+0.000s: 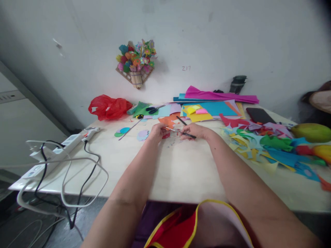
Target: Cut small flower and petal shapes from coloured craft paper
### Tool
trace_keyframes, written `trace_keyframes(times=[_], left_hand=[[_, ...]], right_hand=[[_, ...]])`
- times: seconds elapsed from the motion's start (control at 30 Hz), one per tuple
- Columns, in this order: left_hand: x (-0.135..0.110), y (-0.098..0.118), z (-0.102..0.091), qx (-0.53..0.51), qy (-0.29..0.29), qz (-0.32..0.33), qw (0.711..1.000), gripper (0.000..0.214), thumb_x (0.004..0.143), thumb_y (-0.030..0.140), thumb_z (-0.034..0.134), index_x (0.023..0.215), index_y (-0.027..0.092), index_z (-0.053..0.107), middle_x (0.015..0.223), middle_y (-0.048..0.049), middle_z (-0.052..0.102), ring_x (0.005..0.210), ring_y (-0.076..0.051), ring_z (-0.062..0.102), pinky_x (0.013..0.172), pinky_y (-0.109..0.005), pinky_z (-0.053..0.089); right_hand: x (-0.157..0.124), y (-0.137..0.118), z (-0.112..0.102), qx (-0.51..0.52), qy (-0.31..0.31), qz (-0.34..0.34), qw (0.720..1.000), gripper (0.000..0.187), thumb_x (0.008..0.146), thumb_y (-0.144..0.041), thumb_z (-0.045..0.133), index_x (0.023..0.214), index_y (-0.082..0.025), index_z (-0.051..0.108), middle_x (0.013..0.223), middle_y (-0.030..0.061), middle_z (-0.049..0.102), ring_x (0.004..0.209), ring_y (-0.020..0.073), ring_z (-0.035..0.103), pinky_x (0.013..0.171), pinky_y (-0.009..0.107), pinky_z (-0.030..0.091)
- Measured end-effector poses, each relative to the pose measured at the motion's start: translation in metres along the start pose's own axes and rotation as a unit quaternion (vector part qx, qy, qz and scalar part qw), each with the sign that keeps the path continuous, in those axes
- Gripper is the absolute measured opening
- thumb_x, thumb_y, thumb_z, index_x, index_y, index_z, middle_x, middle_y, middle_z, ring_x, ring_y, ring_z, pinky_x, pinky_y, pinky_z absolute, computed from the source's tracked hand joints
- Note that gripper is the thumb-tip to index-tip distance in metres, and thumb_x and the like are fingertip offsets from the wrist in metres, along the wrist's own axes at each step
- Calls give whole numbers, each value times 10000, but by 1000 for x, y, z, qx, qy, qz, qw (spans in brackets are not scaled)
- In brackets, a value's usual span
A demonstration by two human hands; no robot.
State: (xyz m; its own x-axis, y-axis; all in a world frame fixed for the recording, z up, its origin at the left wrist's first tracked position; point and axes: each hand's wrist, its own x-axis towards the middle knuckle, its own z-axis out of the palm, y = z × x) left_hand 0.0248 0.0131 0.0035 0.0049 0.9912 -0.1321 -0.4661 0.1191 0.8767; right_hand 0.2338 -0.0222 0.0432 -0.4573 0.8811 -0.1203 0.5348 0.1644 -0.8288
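My right hand is closed around a slim black-handled tool, which lies slanted across the fingers. A thin silvery shaft runs from it toward my left hand. My left fingers are pinched together at the far end of that shaft; whether they grip it or a small piece is too small to tell. Beneath the hands lie a small red scrap and tiny greyish bits. A dark stick shows just beyond my right hand, beside orange paper.
Colored paper scraps, a phone and a yellow-green fruit lie right. Paper sheets, scissors and a red plastic bag are at the back. Paper discs and a power strip with cables lie left.
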Motion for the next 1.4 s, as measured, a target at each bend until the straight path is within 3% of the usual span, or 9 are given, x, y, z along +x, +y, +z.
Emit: trace_keyframes(times=[0.3,0.83,1.13,1.3,1.4], left_hand=[[3,0,-2,0,-6,-5,1000,187,605,56,661,757,156,620,757,-53,712,648,-174,685,686,-314,565],[3,0,0,-12,27,-4,1000,214,612,69,642,808,152,620,689,-37,682,663,-185,699,733,-323,574],[8,-1,-4,-47,33,19,998,196,672,58,647,834,162,607,722,-35,703,702,-193,731,759,-321,581],[9,0,-5,-60,50,45,996,164,685,54,626,790,178,603,712,-18,695,684,-167,711,796,-323,575],[9,0,-5,-79,65,60,993,160,682,47,631,755,184,593,723,-12,699,678,-150,702,819,-317,567]], right_hand=[[0,-1,0,7,-3,-1,1000,364,612,-415,899,789,-151,722,468,-58,512,460,83,446,458,219,347],[-3,-5,2,-3,-3,18,1000,255,672,-311,879,762,-159,696,481,-32,582,448,96,522,435,203,429],[1,3,-2,-30,-62,45,997,313,660,-359,904,774,-146,705,473,-32,590,417,79,484,436,195,415],[-3,12,-10,-18,-42,48,998,423,624,-486,925,739,-158,685,509,-11,623,430,96,519,433,208,406],[-2,14,-12,-34,13,69,997,399,657,-488,913,767,-151,730,538,0,634,454,100,537,483,221,435]])
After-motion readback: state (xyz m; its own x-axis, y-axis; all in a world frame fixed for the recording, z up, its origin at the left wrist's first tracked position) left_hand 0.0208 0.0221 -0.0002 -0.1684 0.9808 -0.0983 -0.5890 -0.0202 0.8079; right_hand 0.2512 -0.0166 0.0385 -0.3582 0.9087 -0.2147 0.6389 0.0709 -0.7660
